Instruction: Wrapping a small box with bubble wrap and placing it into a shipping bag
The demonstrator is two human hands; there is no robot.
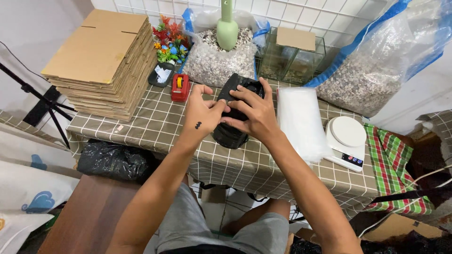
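both hands meet over a black, bulging plastic bag [230,134] that stands near the middle of the desk [155,127], which is covered with a grey-brown checked cloth. the left hand [201,111] rests against the bag's left upper side with its fingers spread and curled onto the black plastic, and the right hand [252,113] lies across the top, fingers pressed onto the folded mouth of the bag; both are grasping it. just right of the bag lies a stack of clear plastic sleeves [301,122], and beyond that a white round-topped kitchen scale [346,136] sits near the desk's right edge. behind the left hand stands a small red tape dispenser [180,87], with a tall pile of flat brown cardboard sheets [106,61] at the far left. at the back, a clear sack of pale gravel [219,59] holds a light green scoop [227,26], beside a small glass tank [289,61] and a larger gravel sack [372,70] on the right.
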